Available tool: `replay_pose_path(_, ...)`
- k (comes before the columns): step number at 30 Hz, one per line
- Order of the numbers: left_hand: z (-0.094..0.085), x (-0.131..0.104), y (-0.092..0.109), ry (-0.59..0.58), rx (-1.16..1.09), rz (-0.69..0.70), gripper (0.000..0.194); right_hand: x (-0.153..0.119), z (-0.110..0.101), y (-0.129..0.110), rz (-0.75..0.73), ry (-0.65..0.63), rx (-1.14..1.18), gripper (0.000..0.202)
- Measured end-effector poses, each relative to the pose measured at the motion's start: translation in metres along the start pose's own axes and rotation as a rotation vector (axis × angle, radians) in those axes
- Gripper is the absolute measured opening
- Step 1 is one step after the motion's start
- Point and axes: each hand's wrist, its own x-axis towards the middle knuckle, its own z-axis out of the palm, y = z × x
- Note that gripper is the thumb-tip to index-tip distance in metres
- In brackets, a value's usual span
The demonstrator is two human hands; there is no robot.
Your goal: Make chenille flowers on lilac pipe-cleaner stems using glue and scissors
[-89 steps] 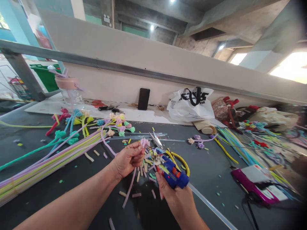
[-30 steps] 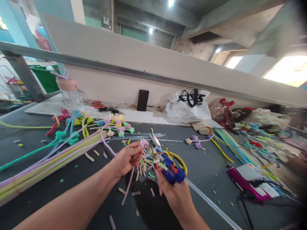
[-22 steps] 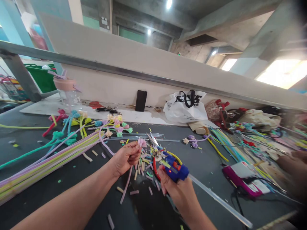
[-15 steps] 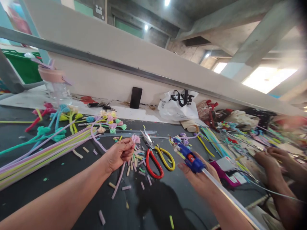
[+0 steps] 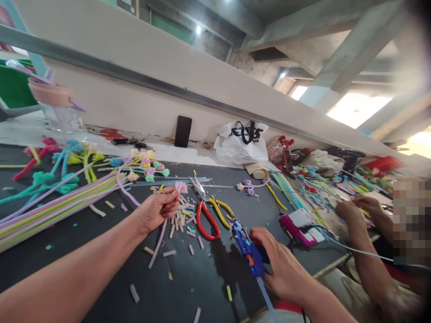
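Note:
My left hand (image 5: 160,208) pinches a fuzzy pipe-cleaner flower (image 5: 181,187) with a pale pink head, its lilac stem (image 5: 157,246) hanging below the fist. In my right hand (image 5: 283,260) is a blue hot glue gun (image 5: 247,249), nozzle away from me and a clear glue stick out of its rear. My fingers close round its side, the handle mostly hidden. Between the hands lie open scissors (image 5: 208,211) with one red and one yellow handle loop, the gun's nozzle close to the yellow one. Short cut pieces of pipe cleaner (image 5: 183,213) are scattered beside my left hand.
Long pipe cleaners (image 5: 67,197) and finished fuzzy flowers (image 5: 148,166) lie at left. A phone (image 5: 183,131) leans on the partition near a white bag (image 5: 240,141). A magenta-and-white box (image 5: 303,229) with a cable sits at right. Another person's hands (image 5: 360,211) work beyond it.
My right hand has brought the glue gun down and toward me, uncovering the small lilac flowers behind it. My left hand still holds its flower. The view has shifted slightly right.

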Motion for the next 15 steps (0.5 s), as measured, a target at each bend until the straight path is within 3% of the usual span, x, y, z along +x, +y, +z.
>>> replay_pose_path(9,0.004,-0.001,0.002,0.035,0.004,-0.012,0.02,0.003,0.005,0.008,-0.029,-0.117,-0.115,0.052)
replay_pose_path(15,0.002,-0.001,0.002,-0.005,0.006,-0.012,0.019,0.01,0.001,0.015,-0.046,-0.174,-0.119,0.056)
